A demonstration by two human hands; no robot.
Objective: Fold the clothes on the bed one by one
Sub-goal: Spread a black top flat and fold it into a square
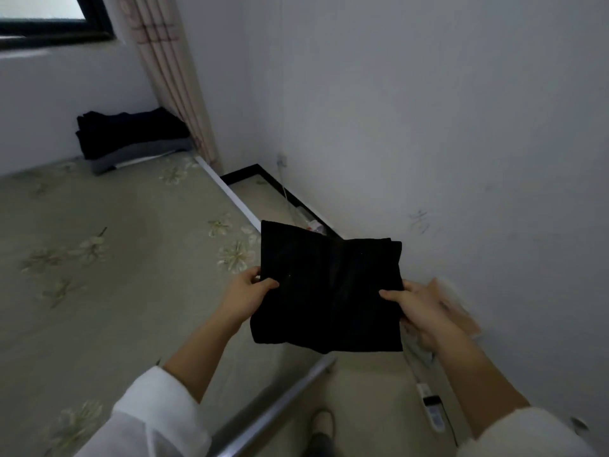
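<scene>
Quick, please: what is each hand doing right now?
Left hand: closed, its grip on the left edge of the black cloth.
Right hand: closed, its grip on the right edge.

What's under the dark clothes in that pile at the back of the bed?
A folded grey garment lies under the dark clothes, with the flowery bed beneath. Anything between the layers is covered.

One wide-angle view from the person's head, standing at the near right corner of the bed (99,308), facing forward and down along its right edge toward the wall (428,127), frame tilted, left hand (245,291) and right hand (418,305) close beneath the lens
</scene>
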